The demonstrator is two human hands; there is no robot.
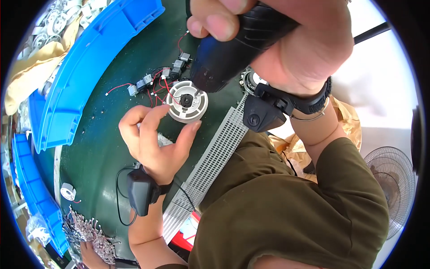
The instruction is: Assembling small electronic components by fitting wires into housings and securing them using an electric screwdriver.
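Observation:
A round white plastic housing [202,109] with a dark part at its middle rests on the green table, pinched at its rim between the thumb and fingers of my left hand [156,141]. In my right hand [309,45] is a black electric screwdriver [237,49], tilted down over the housing. Its tip meets the housing's upper right part; whether a screw sits there is too small to tell. Just beyond the housing lie several small grey motors [178,65] with thin red wires. Another round part [255,80] is partly hidden behind the screwdriver and my right wrist.
Blue bins [85,76] line the left side, with white plastic parts [56,22] beyond. A perforated metal strip [212,154] runs along the near table edge. A small white part [68,192] and a wire pile [92,231] lie lower left, by another person's hand [91,258].

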